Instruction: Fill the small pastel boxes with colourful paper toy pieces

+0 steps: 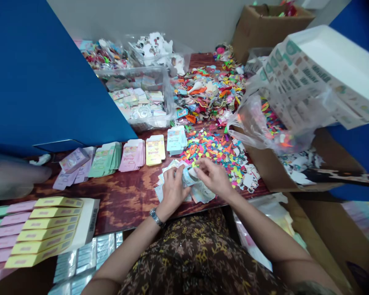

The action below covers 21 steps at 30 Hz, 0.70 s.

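Observation:
My left hand (172,187) grips a small light-blue printed box (189,176) near the table's front edge. At the box's upper end, my right hand (213,177) has its fingers pinched together on the white flap, with a bit of yellow-green at the fingertips too small to name. Beneath both hands lies a spread of printed paper sheets (203,193). Just beyond them is a heap of small bright plastic pieces (207,145). A stack of flat light-blue boxes (176,139) stands behind my left hand.
Yellow (155,149), pink (132,155) and green (105,159) flat box stacks line the table leftward. Clear bins (169,96) and a pile of balloons and trinkets (207,92) lie behind. Filled boxes (49,224) sit front left; an open carton (264,164) stands right.

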{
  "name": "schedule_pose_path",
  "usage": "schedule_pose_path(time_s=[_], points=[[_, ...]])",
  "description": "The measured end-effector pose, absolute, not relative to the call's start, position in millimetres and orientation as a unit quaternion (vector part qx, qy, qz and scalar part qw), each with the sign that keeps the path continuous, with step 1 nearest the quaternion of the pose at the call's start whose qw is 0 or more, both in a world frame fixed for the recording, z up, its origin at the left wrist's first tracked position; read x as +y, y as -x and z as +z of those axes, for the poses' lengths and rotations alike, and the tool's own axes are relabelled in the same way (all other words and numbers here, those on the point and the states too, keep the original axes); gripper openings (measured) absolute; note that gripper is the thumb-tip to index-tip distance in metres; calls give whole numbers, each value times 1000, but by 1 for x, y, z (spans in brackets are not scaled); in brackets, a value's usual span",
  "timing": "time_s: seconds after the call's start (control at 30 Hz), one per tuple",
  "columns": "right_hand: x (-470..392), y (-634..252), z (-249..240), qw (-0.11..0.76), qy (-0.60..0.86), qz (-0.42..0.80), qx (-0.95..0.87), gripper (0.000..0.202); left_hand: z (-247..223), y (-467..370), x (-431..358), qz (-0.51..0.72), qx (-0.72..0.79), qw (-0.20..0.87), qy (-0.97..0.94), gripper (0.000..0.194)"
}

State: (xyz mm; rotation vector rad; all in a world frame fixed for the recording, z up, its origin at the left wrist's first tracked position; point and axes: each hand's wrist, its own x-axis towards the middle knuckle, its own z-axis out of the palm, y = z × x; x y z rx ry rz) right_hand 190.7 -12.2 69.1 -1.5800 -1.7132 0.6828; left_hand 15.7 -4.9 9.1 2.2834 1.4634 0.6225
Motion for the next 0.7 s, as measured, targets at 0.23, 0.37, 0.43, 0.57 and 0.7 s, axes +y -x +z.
schedule_pose_path(time_s=[0.23,0.37,0.43,0.57,0.7], points=[[-19,-185,61,243,543,110,-796,16,10,-16,0,236,521,188,-798,71],[-22,-200,69,327,526,130,-774,31,11,-14,3,247,522,229,-783,71],[-22,-207,69,359,534,117,-757,35,11,-13,4,259,521,260,-770,70],[-25,-205,56,316,514,74,-794,26,13,-14,2,278,503,297,-762,70],[-26,-200,49,312,469,138,-814,24,14,-14,0,285,483,289,-776,69]])
